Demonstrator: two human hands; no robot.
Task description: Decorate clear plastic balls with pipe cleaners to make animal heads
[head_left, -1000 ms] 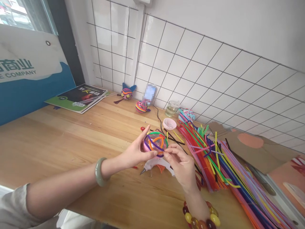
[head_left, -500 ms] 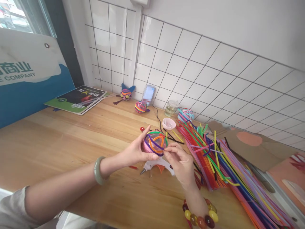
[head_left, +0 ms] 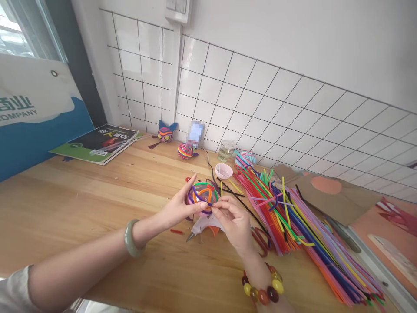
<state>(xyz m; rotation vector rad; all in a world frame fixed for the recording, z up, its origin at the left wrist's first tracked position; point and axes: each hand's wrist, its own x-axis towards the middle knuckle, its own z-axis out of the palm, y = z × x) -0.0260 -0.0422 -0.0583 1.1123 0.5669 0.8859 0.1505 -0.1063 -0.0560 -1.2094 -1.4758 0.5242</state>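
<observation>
My left hand (head_left: 177,208) is closed around the side of a clear ball (head_left: 204,196), its thumb pressing near the lower front. Orange, green and purple pipe cleaners curve over the ball's surface. At the ball's right edge my right hand (head_left: 237,224) pinches the purple pipe cleaner (head_left: 196,195) between thumb and forefinger. Just below the ball, a white glue gun (head_left: 202,224) lies on its side, nozzle to the left, partly covered by my right hand. A small red piece (head_left: 177,231) rests left of the nozzle.
Bundles of coloured pipe cleaners (head_left: 270,213) spread across the right side, with scissors (head_left: 259,241) beside them. Behind the ball stand a pink bowl (head_left: 223,171), a glass cup (head_left: 225,152) and a phone (head_left: 196,132). Decorated balls (head_left: 165,134) sit along the wall; a book (head_left: 104,143) lies left.
The view has shifted, so everything sits slightly left and lower. My left thumb has moved up onto the purple pipe cleaner, close to my right fingertips.
</observation>
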